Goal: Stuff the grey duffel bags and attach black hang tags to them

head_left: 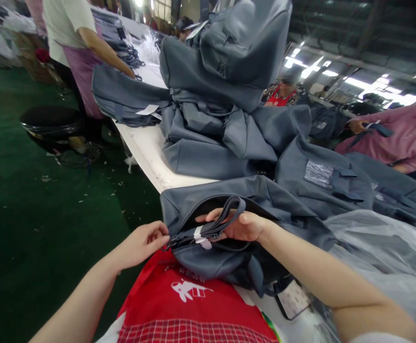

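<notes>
A dark blue-grey bag (200,262) lies before me on the table edge, its long zippered opening gaping. My right hand (245,226) is closed around a folded strap (234,207) in the mouth of the bag. A white band (198,233) wraps the strap's folds, and some of my right fingers are hidden behind them. At the left end of the opening, my left hand (147,240) is curled, with thumb and fingertips pinching the bag by the zipper end. The exact spot it grips is small and partly covered.
More blue-grey bags are piled ahead (208,157) and to the right. Clear plastic sheeting (382,252) lies at right, near a phone (293,300). A black stool (52,119) stands left on the green floor. Co-workers are at the table, one in a pink sleeve (390,133).
</notes>
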